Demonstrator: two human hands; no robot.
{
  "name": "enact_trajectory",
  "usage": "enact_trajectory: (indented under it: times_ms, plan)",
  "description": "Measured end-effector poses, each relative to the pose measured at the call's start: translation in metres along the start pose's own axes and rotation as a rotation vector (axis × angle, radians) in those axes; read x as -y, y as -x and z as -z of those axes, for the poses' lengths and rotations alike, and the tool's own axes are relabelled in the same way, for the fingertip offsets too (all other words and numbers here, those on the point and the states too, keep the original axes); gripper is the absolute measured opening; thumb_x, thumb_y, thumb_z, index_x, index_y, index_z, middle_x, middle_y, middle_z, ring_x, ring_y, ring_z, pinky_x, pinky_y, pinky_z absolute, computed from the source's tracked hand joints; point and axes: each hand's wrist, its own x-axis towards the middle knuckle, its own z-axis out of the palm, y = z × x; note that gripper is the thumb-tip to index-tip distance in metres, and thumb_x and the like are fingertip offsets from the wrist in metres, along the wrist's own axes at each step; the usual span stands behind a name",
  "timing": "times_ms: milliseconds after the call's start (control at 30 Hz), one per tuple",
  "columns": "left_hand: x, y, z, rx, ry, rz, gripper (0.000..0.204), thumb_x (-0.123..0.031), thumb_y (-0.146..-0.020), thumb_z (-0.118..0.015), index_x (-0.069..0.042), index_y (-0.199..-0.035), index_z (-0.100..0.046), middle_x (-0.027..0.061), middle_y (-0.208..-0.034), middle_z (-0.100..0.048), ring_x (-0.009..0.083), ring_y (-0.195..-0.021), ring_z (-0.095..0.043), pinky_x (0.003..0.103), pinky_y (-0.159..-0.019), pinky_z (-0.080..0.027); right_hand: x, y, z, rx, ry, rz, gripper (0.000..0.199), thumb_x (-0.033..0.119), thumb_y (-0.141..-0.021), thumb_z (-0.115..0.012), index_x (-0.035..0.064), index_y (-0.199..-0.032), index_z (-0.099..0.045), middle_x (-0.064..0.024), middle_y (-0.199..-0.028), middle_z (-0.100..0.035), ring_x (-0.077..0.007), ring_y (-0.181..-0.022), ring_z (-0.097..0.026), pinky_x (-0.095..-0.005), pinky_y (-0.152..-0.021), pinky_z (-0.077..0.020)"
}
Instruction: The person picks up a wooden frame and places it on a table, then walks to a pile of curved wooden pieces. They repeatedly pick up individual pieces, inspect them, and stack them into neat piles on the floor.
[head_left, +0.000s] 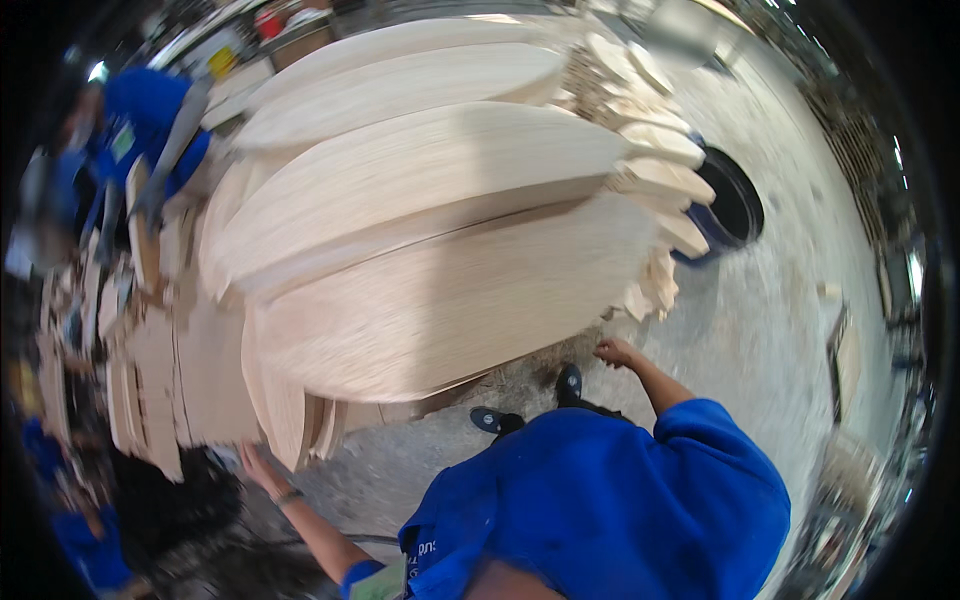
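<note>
Broad, pale wooden panels (440,310) with curved edges lie stacked in front of me. My left hand (261,469) hangs to the left of the stack, fingers stretched out, holding nothing that I can see. It is near the upright curved wooden pieces (285,415) at the stack's near left corner; I cannot tell if it touches them. Off the stack's near right corner is my right hand (617,353), its fingers curled in and nothing visible in them. Small, pointed wooden pieces (665,180) are piled along the stack's right end.
A dark round bin (735,200) stands on the concrete floor (770,330) at right. At far left a co-worker in blue (150,120) handles a wooden piece (143,230). Flat boards (210,370) lie left of the stack. A black bag-like heap (190,510) is at lower left.
</note>
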Motion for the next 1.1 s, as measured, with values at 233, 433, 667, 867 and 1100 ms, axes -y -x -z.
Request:
enact_trajectory:
  times_ms: [233,433,667,867,1100]
  plan:
    - [0.035,0.167,-0.008,-0.402,-0.741,0.359,0.043,-0.027,-0.091,-0.054,0.001,-0.124,-0.053,0.0191,-0.118,-0.059,0.0279,-0.100,-0.061,0.038,-0.087,-0.048,-0.043,0.003,0.024,-0.461,-0.056,0.101,0.035,0.037,-0.081,-0.058,0.0042,-0.078,-0.070,-0.0126,-0.068,-0.066,-0.0229,-0.064,-0.065,-0.0364,-0.062,-0.0500]
    - [0.071,0.279,-0.093,0.159,-0.704,0.722,0.042,-0.025,-0.090,-0.056,0.000,-0.124,-0.054,0.0184,-0.116,-0.060,0.0263,-0.098,-0.061,0.037,-0.086,-0.048,-0.126,-0.014,0.091,-0.680,-0.160,0.063,0.040,0.044,-0.080,-0.059,0.0068,-0.090,-0.070,-0.0200,-0.082,-0.067,-0.0323,-0.079,-0.065,-0.0426,-0.072,-0.0492]
    - [0.069,0.375,-0.232,0.507,-0.682,0.728,0.042,-0.024,-0.089,-0.058,0.000,-0.124,-0.054,0.0176,-0.113,-0.061,0.0245,-0.096,-0.061,0.036,-0.084,-0.049,-0.202,-0.089,0.289,-0.865,-0.185,-0.033,0.071,0.055,-0.073,-0.066,-0.0034,-0.111,-0.059,-0.0246,-0.105,-0.062,-0.0399,-0.101,-0.058,-0.0441,-0.086,-0.0466]
    - [0.036,0.445,-0.309,0.546,-0.808,0.700,0.042,-0.023,-0.088,-0.059,-0.001,-0.123,-0.055,0.0169,-0.111,-0.062,0.0229,-0.094,-0.061,0.034,-0.082,-0.049,-0.183,-0.155,0.416,-0.695,0.027,0.013,0.078,0.066,-0.070,-0.066,0.0017,-0.115,-0.060,-0.0204,-0.116,-0.060,-0.0339,-0.113,-0.054,-0.0414,-0.093,-0.0435]
    - [0.021,0.485,-0.365,0.560,-0.853,0.723,0.042,-0.022,-0.087,-0.061,-0.001,-0.123,-0.055,0.0161,-0.108,-0.062,0.0211,-0.091,-0.061,0.033,-0.081,-0.049,-0.211,-0.203,0.454,0.001,-0.204,0.018,0.085,0.065,-0.065,-0.072,-0.0021,-0.116,-0.059,-0.0121,-0.108,-0.064,-0.0194,-0.102,-0.060,-0.0304,-0.085,-0.0485]
